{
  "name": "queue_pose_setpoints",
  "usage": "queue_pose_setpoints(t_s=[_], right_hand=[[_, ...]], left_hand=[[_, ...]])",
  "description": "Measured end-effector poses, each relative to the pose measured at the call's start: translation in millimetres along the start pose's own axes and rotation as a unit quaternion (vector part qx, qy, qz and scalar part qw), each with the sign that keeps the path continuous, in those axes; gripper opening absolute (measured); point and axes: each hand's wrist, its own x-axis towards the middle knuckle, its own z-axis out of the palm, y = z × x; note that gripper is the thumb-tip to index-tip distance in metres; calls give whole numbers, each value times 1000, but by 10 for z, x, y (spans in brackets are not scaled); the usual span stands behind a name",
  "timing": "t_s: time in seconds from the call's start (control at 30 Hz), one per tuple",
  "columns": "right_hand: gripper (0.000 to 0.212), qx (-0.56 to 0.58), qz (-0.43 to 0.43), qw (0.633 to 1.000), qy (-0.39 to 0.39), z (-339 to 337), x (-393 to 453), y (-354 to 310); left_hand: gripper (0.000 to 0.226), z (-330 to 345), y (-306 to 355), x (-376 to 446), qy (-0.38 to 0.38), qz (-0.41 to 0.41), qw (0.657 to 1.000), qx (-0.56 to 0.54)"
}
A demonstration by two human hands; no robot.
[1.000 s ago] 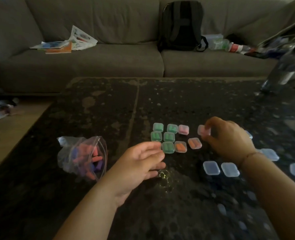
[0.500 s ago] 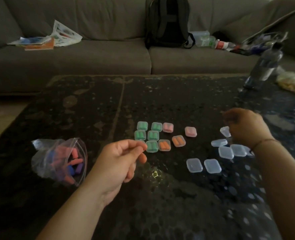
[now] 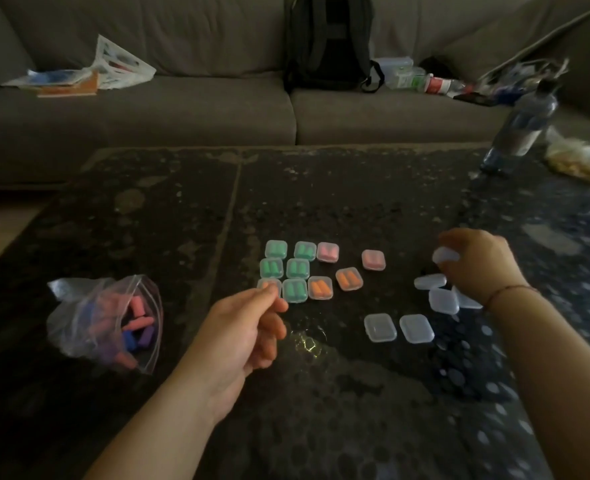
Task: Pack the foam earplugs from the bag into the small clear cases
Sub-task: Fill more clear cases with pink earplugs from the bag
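Between the two hands: ten filled cases (image 3: 302, 273) on the surface (image 3: 321, 202), about half done.
Right hand (image 3: 473, 263) pinches an empty case (image 3: 444, 255) above six empties (image 3: 416, 328); left hand (image 3: 241, 334), loosely curled, holds nothing I can see; bag (image 3: 103, 322) left of it holds earplugs (image 3: 137, 323).

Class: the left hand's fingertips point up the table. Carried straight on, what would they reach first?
Probably the orange-filled case at the near-left corner of the filled group; the left hand already overlaps it in view, though height above it is unclear.
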Motion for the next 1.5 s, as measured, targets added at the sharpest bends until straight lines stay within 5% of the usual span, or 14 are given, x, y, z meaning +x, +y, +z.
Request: queue_pose_setpoints(t_s=[0.1,0.2,0.33,0.67,0.93,1.13,1.33,1.5], right_hand=[[33,47,-176,982,52,-165,-349,-436],[38,157,-398,904,-27,-200,-909,-928],[40,200,-497,840,-89,-20,-1243,-1171],[9,229,-502,834,12,70,-1354,-1237],[14,143,-519,840,73,174,-1414,-1312],[15,116,-484,865,71,214,-1507,-1398],[10,179,-451,872,66,230,-1576,-1514],[8,251,-385,886,-52,325,-1680,-1614]], left_hand=[[41,55,-4,-24,-38,-11,999,-13],[61,73,10,-46,-106,-30,993,-44],[64,-4,12,-77,-174,3,979,-106],[40,-185,-2,-104,-203,40,935,-288],[32,-280,0,-188,-162,73,951,-254],[35,-344,-66,-219,-136,77,961,-229],[31,-578,-129,-305,-205,38,955,-213],[32,-822,-220,-384,-266,2,951,-157]])
